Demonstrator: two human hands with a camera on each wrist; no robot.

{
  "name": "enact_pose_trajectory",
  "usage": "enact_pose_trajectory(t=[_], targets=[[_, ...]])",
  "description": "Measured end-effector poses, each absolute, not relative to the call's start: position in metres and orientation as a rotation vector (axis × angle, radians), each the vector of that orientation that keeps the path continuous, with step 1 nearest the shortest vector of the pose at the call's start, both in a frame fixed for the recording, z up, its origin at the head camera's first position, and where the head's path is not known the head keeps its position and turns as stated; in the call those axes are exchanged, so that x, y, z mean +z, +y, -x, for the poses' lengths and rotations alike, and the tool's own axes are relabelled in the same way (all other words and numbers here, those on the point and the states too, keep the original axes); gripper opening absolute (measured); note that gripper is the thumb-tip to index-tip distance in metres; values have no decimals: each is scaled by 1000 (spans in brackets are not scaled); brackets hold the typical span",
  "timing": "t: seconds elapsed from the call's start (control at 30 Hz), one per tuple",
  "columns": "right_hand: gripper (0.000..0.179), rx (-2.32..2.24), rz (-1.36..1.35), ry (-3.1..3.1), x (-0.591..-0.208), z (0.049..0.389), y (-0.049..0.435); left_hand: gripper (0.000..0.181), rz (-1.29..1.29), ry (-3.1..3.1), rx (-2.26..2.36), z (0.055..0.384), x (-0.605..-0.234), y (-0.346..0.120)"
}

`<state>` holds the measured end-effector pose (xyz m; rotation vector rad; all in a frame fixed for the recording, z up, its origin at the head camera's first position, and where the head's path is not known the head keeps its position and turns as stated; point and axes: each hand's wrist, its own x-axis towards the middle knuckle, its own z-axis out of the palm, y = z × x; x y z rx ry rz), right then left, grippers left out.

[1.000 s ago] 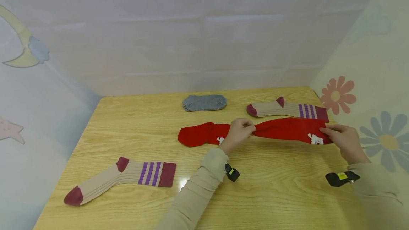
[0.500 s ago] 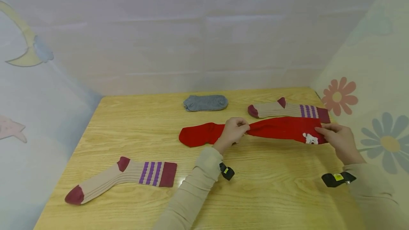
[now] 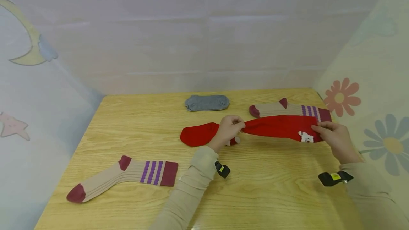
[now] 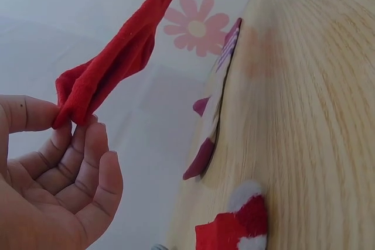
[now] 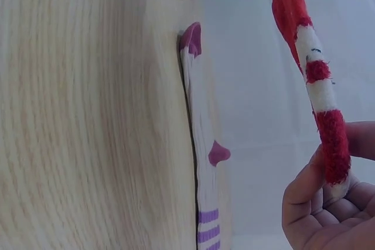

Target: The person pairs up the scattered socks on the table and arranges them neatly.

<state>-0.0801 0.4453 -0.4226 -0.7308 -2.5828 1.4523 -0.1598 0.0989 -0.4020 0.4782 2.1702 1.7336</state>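
Hanging above table [image 3: 265,194]: bright red sock [image 3: 274,126], fuzzy white animal motif [image 3: 306,137].

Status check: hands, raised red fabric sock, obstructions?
Left hand pinching toe, right hand pinching cuff. Red fabric sock, white animal patch, suspended above wooden table. No visible obstruction between hands.

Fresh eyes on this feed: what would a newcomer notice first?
Probably the raised red sock, stretched above the table between the left hand and the right hand, each pinching an end. Next, a second red sock lies partly behind the left hand, and a purple-striped beige sock lies at the near left.
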Motion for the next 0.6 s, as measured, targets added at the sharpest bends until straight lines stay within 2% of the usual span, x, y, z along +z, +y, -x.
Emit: enact_pose_trajectory(t=[0.1,0.13,0.3,0.37,0.43,0.53,0.6], targets=[[54,1466,681,-2597,-413,78,434,13,-478,2189,1731,161,-402,94],[49,1520,677,-2547,-413,79,434,13,-474,2190,1732,161,-402,93],[47,1553,676,-2546,-410,82,426,14,-459,2151,1772,163,-402,86],[49,1527,651,-2580,-428,89,439,14,-446,2128,1797,164,-403,84],[48,1490,642,-2625,-426,90,436,14,-432,2104,1819,165,-403,82],[43,1476,585,-2621,-417,87,425,14,-419,2089,1835,166,-404,79],[39,1477,569,-2641,-387,78,399,14,-420,2084,1842,166,-403,76]])
